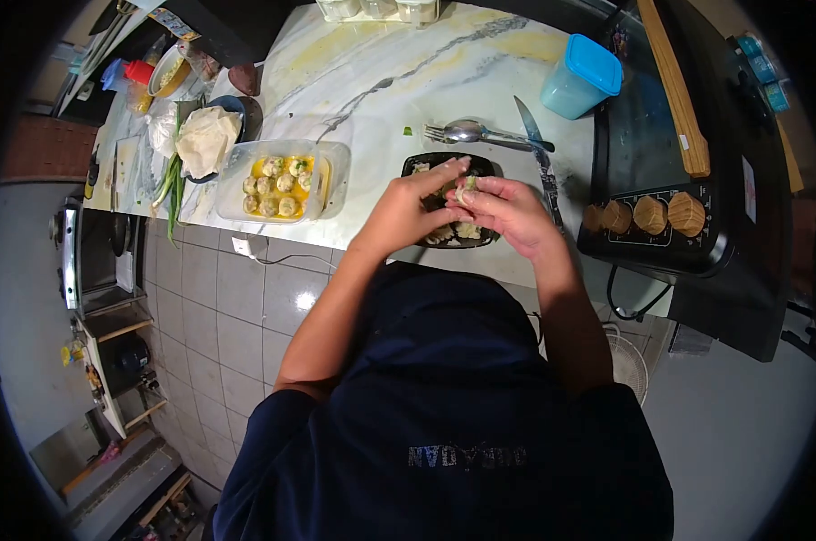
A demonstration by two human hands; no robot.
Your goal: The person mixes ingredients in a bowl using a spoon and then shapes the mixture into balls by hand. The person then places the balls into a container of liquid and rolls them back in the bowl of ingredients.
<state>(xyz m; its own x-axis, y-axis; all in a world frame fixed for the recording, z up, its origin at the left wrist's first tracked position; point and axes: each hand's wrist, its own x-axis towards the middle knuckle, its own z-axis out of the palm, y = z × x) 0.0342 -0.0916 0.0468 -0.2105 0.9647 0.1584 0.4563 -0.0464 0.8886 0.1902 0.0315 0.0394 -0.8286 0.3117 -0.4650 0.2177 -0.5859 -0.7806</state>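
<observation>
Over a black bowl (412,163) of pale, chunky mixture, my two hands come together. My right hand (509,215) is closed with its fingertips round a small pale green-white lump of mixture (465,192). My left hand (412,203) has its fingers stretched over the bowl, its thumb reaching toward the lump; whether it bears on the lump is hard to see. Left of the bowl, a clear plastic container (231,191) holds several pale round balls (285,183) in yellow liquid. Bits of the mixture show below my fingers; my hands cover the bowl's middle.
Behind the bowl lie a fork (444,135), a spoon (463,131) and a knife (527,122). A blue-lidded container (581,77) stands back right, beside a black appliance with wooden knobs (650,215). At left are green onions (174,185) and a pale wrapped bundle (209,142).
</observation>
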